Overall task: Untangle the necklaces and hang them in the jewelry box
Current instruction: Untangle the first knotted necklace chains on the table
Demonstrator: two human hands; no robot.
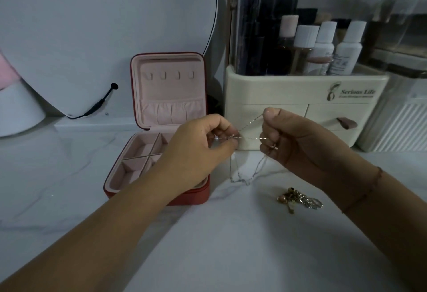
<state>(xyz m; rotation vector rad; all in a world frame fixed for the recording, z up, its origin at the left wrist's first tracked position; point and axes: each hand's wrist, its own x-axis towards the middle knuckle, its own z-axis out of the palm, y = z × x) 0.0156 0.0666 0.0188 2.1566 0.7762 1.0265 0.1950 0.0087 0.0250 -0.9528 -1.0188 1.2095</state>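
Observation:
A thin silver necklace [248, 138] is stretched between my two hands above the white marble table. My left hand [198, 144] pinches one part of the chain and my right hand [291, 139] pinches another, with loops hanging down to the table [245, 176]. A tangled heap of gold and silver necklaces [298, 199] lies on the table below my right wrist. The red jewelry box [138, 160] stands open to the left, pink inside, with several small hooks [171, 75] in its upright lid. No chain hangs on the hooks.
A cream cosmetics organiser [300, 109] with bottles and drawers stands right behind my hands. A round mirror [104, 37] with a black cable [97, 107] leans at the back left. A white ribbed container [397, 127] sits at the far right.

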